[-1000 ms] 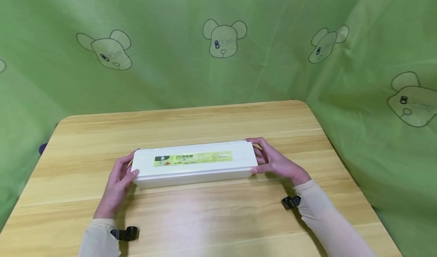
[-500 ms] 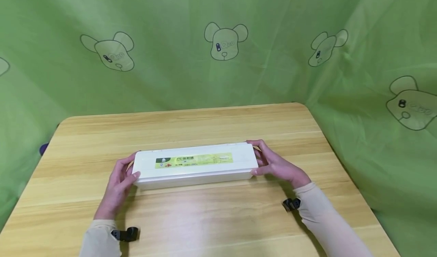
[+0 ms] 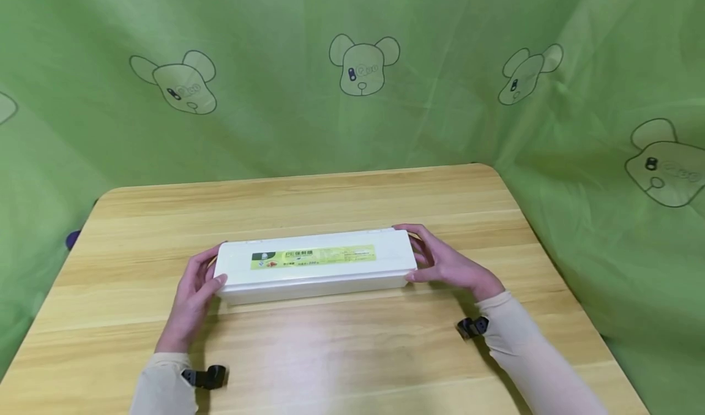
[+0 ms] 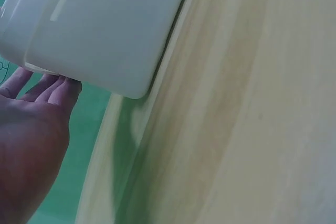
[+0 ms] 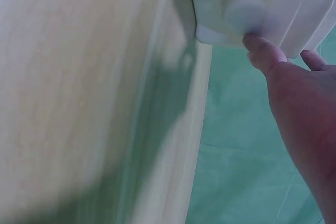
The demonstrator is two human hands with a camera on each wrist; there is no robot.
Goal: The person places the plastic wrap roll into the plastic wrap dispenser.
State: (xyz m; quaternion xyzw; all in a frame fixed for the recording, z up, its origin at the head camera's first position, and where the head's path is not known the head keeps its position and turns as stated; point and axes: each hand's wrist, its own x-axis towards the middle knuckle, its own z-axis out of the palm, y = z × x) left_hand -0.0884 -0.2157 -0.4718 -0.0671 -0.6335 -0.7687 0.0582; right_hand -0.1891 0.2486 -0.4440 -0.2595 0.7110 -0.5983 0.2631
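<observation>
A long white cling film box with its lid down lies on the wooden table, a yellow-green label along its top. The left hand grips its left end, thumb at the front corner and fingers reaching round toward the back. At the other end the right hand holds the box the same way, thumb low on the front corner. In the left wrist view the fingers touch the end of the box. The right wrist view has a fingertip against the box's end wall. The inside of the box is hidden.
The wooden table has rounded back corners. A green curtain printed with bear heads hangs behind it and along the sides. Black wrist cameras sit on both sleeves. A small purple object shows past the table's left edge.
The head view shifts very slightly. Both hands keep their hold, and the box stays in the same place on the table.
</observation>
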